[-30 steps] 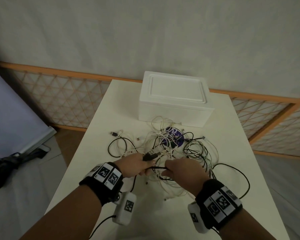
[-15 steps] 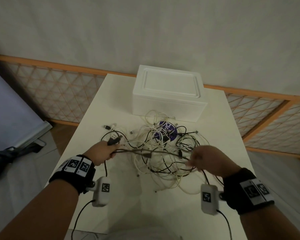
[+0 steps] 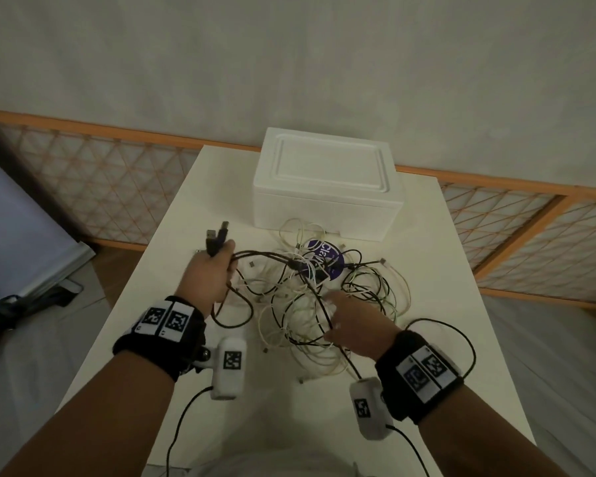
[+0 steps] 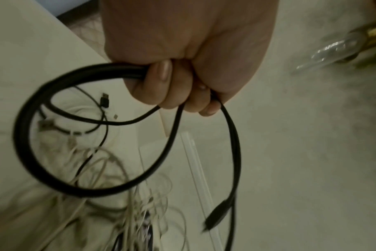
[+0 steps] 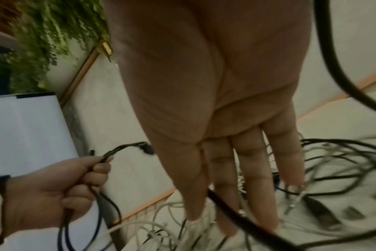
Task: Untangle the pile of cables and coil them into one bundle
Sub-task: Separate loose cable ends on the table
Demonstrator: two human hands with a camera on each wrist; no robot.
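So the whole mess sits on a long white table (image 3: pixel 159 280), right in front of a white styrofoam box with a lid (image 3: pixel 327 187). The tangled pile of thin black and white cables (image 3: pixel 324 294) is mid-table, draped over a round purple printed disc (image 3: pixel 327 258). Looks feather-light and floppy; the white ones seem thinner and will probably snag on each other, so yanking likely just tightens knots.

The left hand (image 3: pixel 209 273) is fisted around a thicker black cable (image 4: pixel 28 135), with its two dark USB plugs (image 3: pixel 217 239) sticking up out of the grip and a loop hanging below. That one looks springier and holds its curve, so probably good as the core of the coil.

The right hand (image 3: pixel 356 325) is flat, fingers straight and close together, poking into the pile with a black strand crossing the fingertips (image 5: pixel 266 217), not gripping anything.

I'd grab by the plug ends and feed slack through.
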